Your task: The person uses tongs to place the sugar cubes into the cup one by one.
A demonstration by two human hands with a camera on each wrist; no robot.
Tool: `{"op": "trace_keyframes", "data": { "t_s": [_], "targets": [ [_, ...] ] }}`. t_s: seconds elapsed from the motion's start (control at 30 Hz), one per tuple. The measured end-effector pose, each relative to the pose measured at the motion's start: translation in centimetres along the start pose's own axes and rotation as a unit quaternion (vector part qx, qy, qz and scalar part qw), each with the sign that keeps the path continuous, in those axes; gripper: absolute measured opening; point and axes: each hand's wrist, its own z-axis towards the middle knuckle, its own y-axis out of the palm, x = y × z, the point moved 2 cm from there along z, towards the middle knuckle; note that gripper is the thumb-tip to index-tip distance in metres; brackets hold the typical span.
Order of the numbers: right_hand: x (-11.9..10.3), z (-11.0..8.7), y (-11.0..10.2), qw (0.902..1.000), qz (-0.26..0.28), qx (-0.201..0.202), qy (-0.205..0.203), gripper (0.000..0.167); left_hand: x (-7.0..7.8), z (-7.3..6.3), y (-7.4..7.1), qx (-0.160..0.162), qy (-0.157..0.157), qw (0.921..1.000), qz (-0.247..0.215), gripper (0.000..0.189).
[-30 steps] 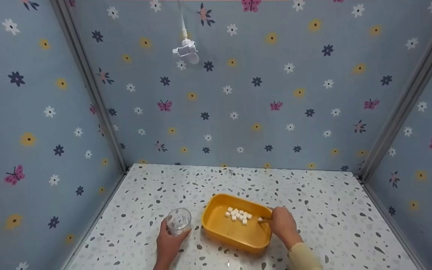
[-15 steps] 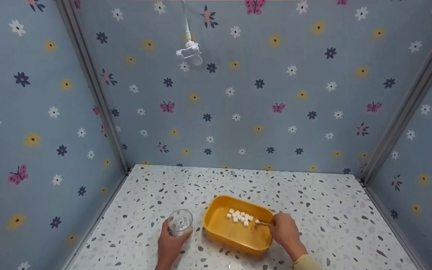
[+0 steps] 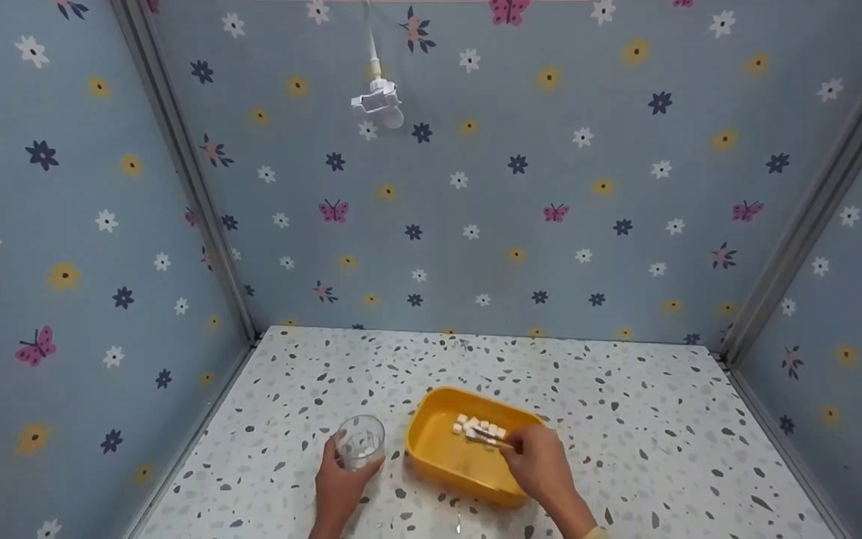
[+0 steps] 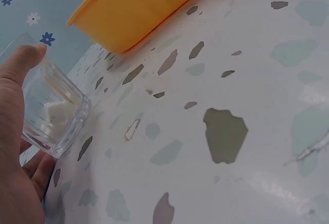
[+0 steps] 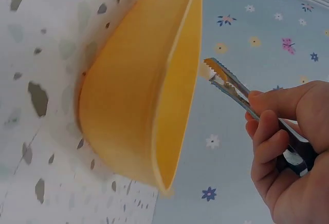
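My left hand [image 3: 341,486] grips a clear drinking glass [image 3: 362,443] standing on the table, thumb and fingers around its sides. White cubes [image 4: 57,112] lie in the bottom of the glass in the left wrist view. To its right sits a yellow plastic tub [image 3: 461,475] holding a cluster of small white cubes [image 3: 462,421]. Over the tub's right part, my right hand [image 3: 539,460] holds small metal tongs [image 5: 234,88] with serrated tips. The tongs' tips overlap the cube cluster in the head view. In the right wrist view the tips are slightly apart, near the tub's rim.
A white speckled table [image 3: 311,374] lies under everything. Flower-patterned walls [image 3: 468,187] rise behind and on both sides, with grey metal posts [image 3: 184,172] at the corners. A white clamp-like fitting [image 3: 378,101] hangs high before the back wall.
My right hand and the tongs have moved left from the tub's right end to the cube cluster. The left hand stays on the glass. The head view has shifted slightly.
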Motion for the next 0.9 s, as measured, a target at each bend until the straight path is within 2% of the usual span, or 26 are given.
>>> {"op": "trace_keyframes", "data": {
  "t_s": [0.27,0.47,0.6,0.67,0.83,0.9],
  "targets": [
    [-6.1,0.7,3.2,0.9973,0.056,0.021,-0.042,0.008,0.1,0.1,-0.4,0.002,0.012,0.9999,-0.011,0.101],
    [-9.2,1.7,5.8,0.9938,0.067,0.014,-0.088,0.005,0.1,-0.1,-0.1,-0.01,-0.008,0.9997,-0.02,0.103],
    [-10.4,2.1,7.1,0.9922,0.052,0.012,-0.112,0.004,0.1,-0.3,0.0,-0.018,-0.012,0.9993,-0.03,0.104],
    [-10.6,2.4,7.6,0.9923,0.039,0.011,-0.117,0.001,0.1,-0.4,0.0,-0.016,-0.004,0.9994,-0.031,0.104],
    [-10.7,2.8,8.8,0.9935,0.023,-0.004,-0.112,0.005,0.1,-0.6,-0.2,-0.005,0.017,0.9996,-0.022,0.102],
    [-10.6,2.9,9.2,0.9938,0.024,-0.011,-0.108,0.006,0.1,-0.6,-0.2,-0.006,0.017,0.9996,-0.021,0.103]
  ]
}}
